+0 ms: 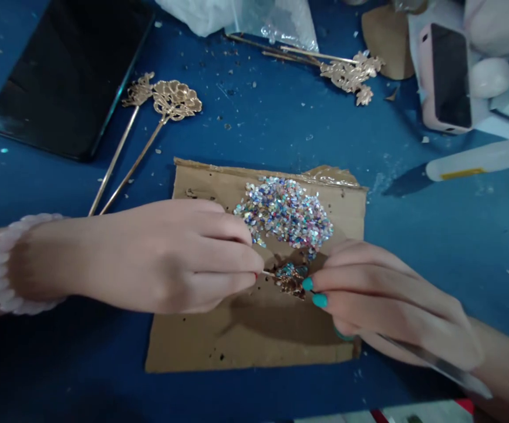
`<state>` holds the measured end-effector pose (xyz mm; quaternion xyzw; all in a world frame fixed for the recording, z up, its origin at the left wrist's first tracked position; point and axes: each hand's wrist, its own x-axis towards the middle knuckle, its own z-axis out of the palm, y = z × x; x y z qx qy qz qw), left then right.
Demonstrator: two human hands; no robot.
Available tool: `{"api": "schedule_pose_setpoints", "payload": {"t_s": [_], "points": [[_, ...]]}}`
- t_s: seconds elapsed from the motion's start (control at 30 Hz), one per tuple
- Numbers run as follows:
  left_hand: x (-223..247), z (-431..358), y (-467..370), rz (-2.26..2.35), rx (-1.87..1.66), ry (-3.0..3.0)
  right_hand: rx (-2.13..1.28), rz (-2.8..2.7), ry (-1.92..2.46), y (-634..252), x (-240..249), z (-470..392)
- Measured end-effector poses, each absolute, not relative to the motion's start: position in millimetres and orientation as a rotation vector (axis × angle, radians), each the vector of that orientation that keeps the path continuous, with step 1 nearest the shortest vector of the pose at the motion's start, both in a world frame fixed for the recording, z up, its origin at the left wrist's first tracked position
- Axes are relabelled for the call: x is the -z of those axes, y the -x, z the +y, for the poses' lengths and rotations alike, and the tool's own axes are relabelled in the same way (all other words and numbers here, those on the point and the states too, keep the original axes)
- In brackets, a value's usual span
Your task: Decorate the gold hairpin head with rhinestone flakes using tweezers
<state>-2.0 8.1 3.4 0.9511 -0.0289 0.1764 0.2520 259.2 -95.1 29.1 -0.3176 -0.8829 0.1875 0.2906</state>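
Note:
My left hand [179, 258], with a pale beaded bracelet at the wrist, is closed, its fingertips pinching a thin metal stem. The stem runs to a small gold-toned hairpin ornament [292, 279] partly covered with bluish chips. At the ornament's right side, my right hand [390, 294] has its fingers pressed together, turquoise nails close to the metal. A slim tool [452, 370] with a flat greyish end passes through that hand; its working tip is mostly hidden. Just beyond the ornament lies a heap of shiny multicoloured chips [287, 211] on a cardboard sheet [192, 346].
Two gold hairpins [177, 100] lie beside a black tablet or phone [69, 70] at the left. More hairpins [346, 73] lie at the back near a plastic bag [276, 23]. At the right are a pink-edged device [448, 76] and a whitish tube [483, 161].

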Motion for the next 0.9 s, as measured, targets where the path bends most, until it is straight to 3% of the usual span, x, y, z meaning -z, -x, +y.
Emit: {"api": "schedule_pose_setpoints", "payload": {"t_s": [0.57,0.9], "points": [[0,10,3,-0.180,-0.524,-2.711,-0.495,-2.316,0.803,-259,-20,-97],[4,12,2,-0.284,-0.575,-2.790,-0.440,-1.899,0.893,-263,8,-91]]}}
